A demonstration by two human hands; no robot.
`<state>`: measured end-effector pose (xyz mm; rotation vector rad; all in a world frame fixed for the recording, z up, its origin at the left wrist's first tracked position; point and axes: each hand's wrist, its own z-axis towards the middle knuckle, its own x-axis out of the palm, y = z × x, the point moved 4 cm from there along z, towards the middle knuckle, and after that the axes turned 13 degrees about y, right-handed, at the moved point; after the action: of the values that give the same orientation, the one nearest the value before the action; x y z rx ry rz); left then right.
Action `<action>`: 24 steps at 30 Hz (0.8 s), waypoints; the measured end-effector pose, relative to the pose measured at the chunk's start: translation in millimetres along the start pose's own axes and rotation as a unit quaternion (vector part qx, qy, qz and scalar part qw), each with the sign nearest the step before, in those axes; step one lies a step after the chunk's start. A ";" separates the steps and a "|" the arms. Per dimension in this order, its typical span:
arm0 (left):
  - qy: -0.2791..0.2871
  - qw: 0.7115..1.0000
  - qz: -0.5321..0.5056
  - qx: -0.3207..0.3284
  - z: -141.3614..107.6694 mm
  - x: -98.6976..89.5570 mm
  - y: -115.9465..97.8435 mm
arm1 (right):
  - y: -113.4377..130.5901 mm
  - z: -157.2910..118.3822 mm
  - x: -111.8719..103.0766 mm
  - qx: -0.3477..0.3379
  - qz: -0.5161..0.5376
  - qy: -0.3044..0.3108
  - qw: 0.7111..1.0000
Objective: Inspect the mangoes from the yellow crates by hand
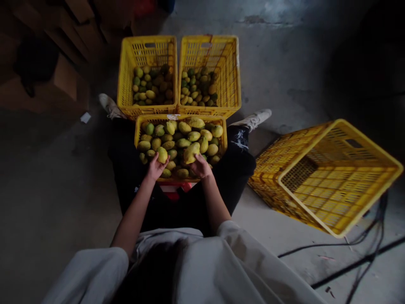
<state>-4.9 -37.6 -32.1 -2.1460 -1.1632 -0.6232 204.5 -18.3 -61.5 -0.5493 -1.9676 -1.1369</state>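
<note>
Between my knees stands a yellow plastic crate (137, 136) heaped with yellow and greenish lemons. My left hand (155, 168) is closed round a small yellow lemon (162, 155) above the left part of the heap. A larger, knobbly lemon (191, 153) sits in my right hand (201, 166), over the right part of the same crate. Both hands are apart from each other, and their fingers partly hide behind the fruit. Beneath them lie more lemons (183, 143) of mixed size, some greener than others.
Two taller yellow crates, a left one (120, 71) and a right one (238, 71), stand just beyond, each partly filled with smaller, greener fruit. An empty yellow crate (316, 181) leans at my right, near black cables (376, 228). Cardboard boxes (65, 80) are stacked at far left.
</note>
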 end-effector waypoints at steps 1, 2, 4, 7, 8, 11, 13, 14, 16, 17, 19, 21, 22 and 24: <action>0.000 1.000 0.002 0.001 -0.2 0.9 0.0 | -0.1 1.0 -2.3 0.001 -0.001 -0.017 1.000; 0.002 1.000 0.003 0.002 -0.5 2.2 -0.1 | 0.0 1.8 -5.1 0.003 -0.001 -0.035 0.999; 0.007 1.000 0.006 0.004 -1.5 5.0 -0.5 | 1.4 2.7 -10.8 0.009 0.005 -0.070 0.998; 0.004 1.000 0.014 0.007 -2.7 6.7 -1.3 | 4.0 1.9 -16.7 0.022 0.020 -0.106 0.994; 0.001 1.000 0.015 0.007 -2.8 6.3 -1.4 | 4.3 1.2 -17.8 0.034 0.024 -0.114 0.993; -0.001 1.000 0.013 -0.003 -2.6 3.1 -0.6 | 6.2 -1.6 -19.1 0.053 0.032 -0.131 0.989; 0.002 1.000 0.013 -0.014 -2.3 0.2 0.3 | 10.0 -3.1 -17.9 0.028 0.041 -0.136 0.989; 0.003 1.000 0.015 -0.020 -2.2 -1.3 0.8 | 12.3 -3.7 -16.2 0.010 0.046 -0.133 0.990; 0.004 0.999 0.019 -0.027 -2.2 -3.9 1.4 | 16.6 -4.5 -10.5 -0.021 0.053 -0.114 0.992; 0.005 0.999 0.019 -0.028 -2.3 -4.6 1.4 | 18.1 -4.9 -6.9 -0.030 0.055 -0.099 0.993; 0.011 0.999 0.013 -0.028 -3.0 -4.4 1.2 | 19.3 -5.3 -0.4 -0.037 0.053 -0.070 0.995; 0.017 1.000 0.002 -0.026 -4.2 -2.4 0.9 | 18.4 -5.0 2.6 -0.040 0.047 -0.057 0.996; 0.019 1.000 -0.003 -0.025 -4.7 -1.0 0.8 | 17.4 -4.5 2.2 -0.044 0.044 -0.059 0.996; 0.021 1.000 -0.004 -0.022 -5.1 2.0 0.8 | 14.8 -2.8 -2.4 -0.054 0.042 -0.087 0.994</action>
<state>-3.8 -40.4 -27.5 -2.1547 -1.1445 -0.7001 217.2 -13.2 -54.9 -0.8055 -2.0167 -1.1805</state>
